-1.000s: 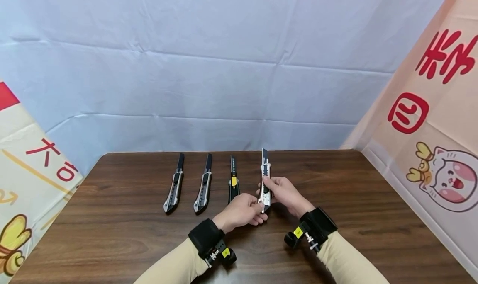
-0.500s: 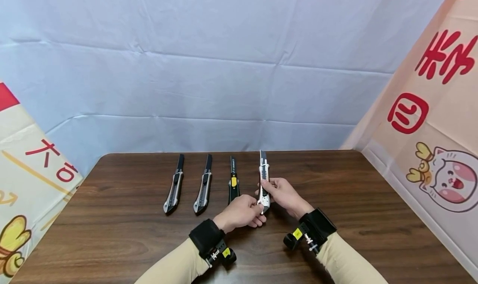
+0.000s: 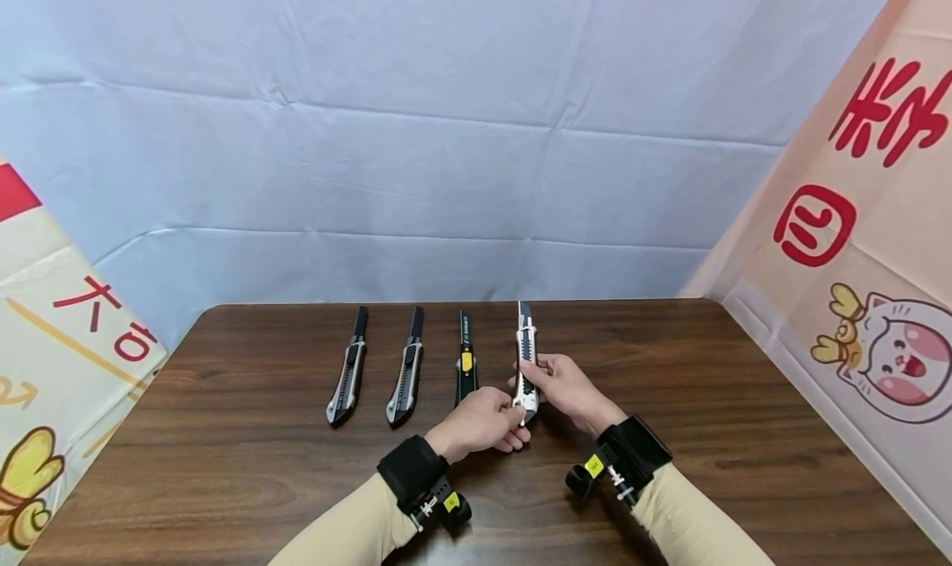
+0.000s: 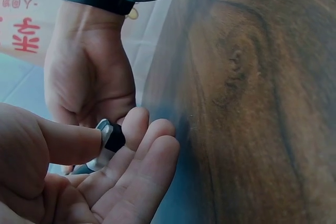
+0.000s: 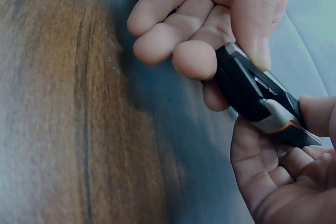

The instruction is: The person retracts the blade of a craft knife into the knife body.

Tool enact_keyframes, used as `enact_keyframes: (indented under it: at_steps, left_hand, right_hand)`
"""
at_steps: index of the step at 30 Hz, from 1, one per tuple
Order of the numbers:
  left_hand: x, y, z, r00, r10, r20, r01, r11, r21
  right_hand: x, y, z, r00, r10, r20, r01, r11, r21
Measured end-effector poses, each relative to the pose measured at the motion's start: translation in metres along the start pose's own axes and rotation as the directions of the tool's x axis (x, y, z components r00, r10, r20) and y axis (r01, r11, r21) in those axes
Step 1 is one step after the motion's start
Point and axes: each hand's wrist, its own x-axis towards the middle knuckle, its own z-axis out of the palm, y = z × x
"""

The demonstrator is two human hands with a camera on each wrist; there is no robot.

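Observation:
A silver and black utility knife (image 3: 525,347) is held up between both hands, its blade end pointing away from me. My left hand (image 3: 482,421) pinches its butt end between thumb and fingers. Around the knife's middle, my right hand (image 3: 571,391) grips with the thumb on top of the body. In the left wrist view, the left thumb (image 4: 73,142) presses against the knife's end (image 4: 111,136). The right wrist view shows the black underside of the knife (image 5: 244,87) between the two hands. A black utility knife with a yellow slider (image 3: 466,359) lies partly hidden behind my left hand.
Two more silver and black utility knives, the left one (image 3: 346,376) and the one beside it (image 3: 405,376), lie side by side on the brown wooden table (image 3: 223,467). A pale cloth (image 3: 446,178) hangs behind the table's far edge, with printed banners (image 3: 833,343) at both sides.
The held knife has shifted slightly left and its blade tip a little nearer to me. The right thumb has slid slightly toward the butt end. The knives on the table have stayed put.

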Motion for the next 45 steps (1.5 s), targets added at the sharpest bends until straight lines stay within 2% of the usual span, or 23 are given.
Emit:
enact_keyframes:
  at_steps: [8,14,35,40,45]
  left_hand:
    - [0.0014,0.0019,0.0003,1.000,-0.014,0.006,0.014,1.000,-0.007]
    - [0.0022,0.0001,0.0020,1.000,-0.022,0.007,0.022,1.000,-0.001]
    - [0.0023,-0.0015,0.0000,1.000,-0.008,-0.004,0.007,1.000,-0.030]
    - [0.0026,-0.0007,-0.0011,1.000,0.009,-0.015,-0.010,0.998,-0.058]
    - [0.0037,-0.0007,-0.0014,0.999,0.024,-0.022,-0.026,0.997,-0.079]
  right_hand:
    - [-0.0007,-0.0003,-0.0026,1.000,-0.015,0.026,0.015,1.000,-0.003]
    - [-0.0006,0.0007,-0.0017,1.000,0.004,0.010,-0.004,1.000,0.002]
    - [0.0006,0.0018,-0.0008,1.000,-0.002,0.018,0.002,1.000,-0.005]
    - [0.0000,0.0047,-0.0030,1.000,0.001,0.012,-0.002,0.997,0.072]
    - [-0.0013,0.0055,-0.0042,0.999,0.012,0.045,-0.019,0.989,0.149]
